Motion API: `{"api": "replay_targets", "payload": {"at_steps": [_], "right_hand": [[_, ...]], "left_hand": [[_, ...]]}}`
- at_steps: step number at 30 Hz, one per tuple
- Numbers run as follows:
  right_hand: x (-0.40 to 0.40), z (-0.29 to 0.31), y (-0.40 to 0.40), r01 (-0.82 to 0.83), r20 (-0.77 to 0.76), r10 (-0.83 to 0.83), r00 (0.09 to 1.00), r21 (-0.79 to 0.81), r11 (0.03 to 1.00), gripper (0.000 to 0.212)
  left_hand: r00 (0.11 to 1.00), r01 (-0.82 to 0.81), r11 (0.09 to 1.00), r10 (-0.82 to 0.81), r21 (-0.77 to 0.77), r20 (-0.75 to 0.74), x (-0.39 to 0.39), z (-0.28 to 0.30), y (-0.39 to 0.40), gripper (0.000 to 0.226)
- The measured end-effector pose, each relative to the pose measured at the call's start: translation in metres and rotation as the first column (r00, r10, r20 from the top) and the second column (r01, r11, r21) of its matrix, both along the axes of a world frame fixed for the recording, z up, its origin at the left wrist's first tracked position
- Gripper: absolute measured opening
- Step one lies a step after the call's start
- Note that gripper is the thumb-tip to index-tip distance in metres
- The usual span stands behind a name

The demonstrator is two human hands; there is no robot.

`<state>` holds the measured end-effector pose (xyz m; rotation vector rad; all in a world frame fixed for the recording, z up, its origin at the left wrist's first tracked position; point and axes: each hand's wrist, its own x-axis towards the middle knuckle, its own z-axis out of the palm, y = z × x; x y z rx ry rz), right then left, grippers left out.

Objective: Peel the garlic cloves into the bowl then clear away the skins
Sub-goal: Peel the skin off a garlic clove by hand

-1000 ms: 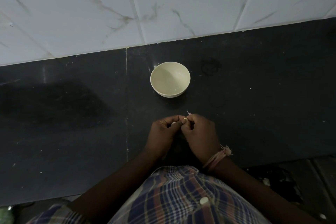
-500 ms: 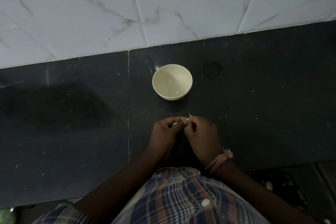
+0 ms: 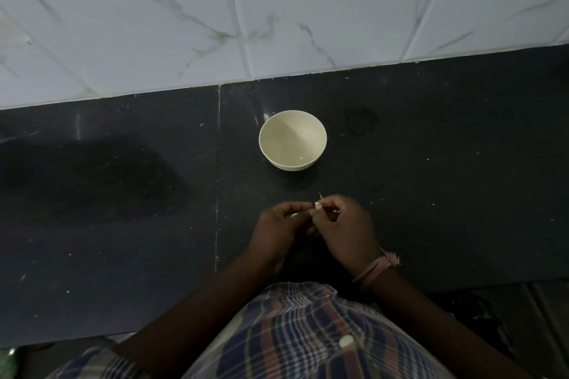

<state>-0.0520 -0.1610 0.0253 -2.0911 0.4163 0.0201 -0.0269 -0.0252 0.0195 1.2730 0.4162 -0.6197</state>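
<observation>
**Two hands work one garlic clove in front of the bowl**

Two hands meet above the dark surface, close to its near edge and just short of the bowl [image 3: 292,140]. The left hand [image 3: 281,229] has its fingers curled inward, pinching the garlic clove [image 3: 317,205] at the fingertips. The right hand [image 3: 346,229] is curled as well, its thumb and forefinger nipping the same clove from the other side, so the two sets of fingertips touch. A thin sliver of skin [image 3: 320,194] sticks up from the clove, pointing toward the bowl. Most of the clove is hidden by the fingers.

The cream bowl stands upright on the surface, between the hands and the back edge where the white marbled wall tiles [image 3: 184,24] begin. It sits apart from the hands. Only a tiny pale speck shows on its inner wall.

A frayed pinkish thread band [image 3: 377,268] wraps the right wrist. A checked shirt [image 3: 308,335] fills the bottom of the view.
</observation>
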Motion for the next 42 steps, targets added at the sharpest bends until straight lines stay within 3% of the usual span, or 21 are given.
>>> {"api": "replay_targets", "payload": {"at_steps": [11,23,30,42], "right_hand": [[-0.002,-0.004,-0.003,-0.118,-0.045,0.123,0.991,0.092,0.989,0.021],[-0.004,0.01,-0.009,-0.074,-0.075,0.1,0.992,0.298,0.952,0.014],[-0.003,0.006,-0.008,-0.08,-0.046,0.086,0.995,0.12,0.99,0.013],[0.0,0.009,0.006,-0.104,-0.061,0.102,0.993,-0.031,0.994,0.015]], "left_hand": [[0.996,0.072,0.997,-0.073,-0.016,-0.06,0.001,0.001,0.006,0.014],[0.979,0.19,0.981,-0.186,0.035,-0.085,0.007,0.01,0.01,0.009],[0.965,0.261,0.959,-0.256,0.113,-0.059,0.008,0.017,0.008,0.018],[0.915,0.399,0.849,-0.392,0.346,-0.094,0.011,0.028,0.004,0.025]]}}
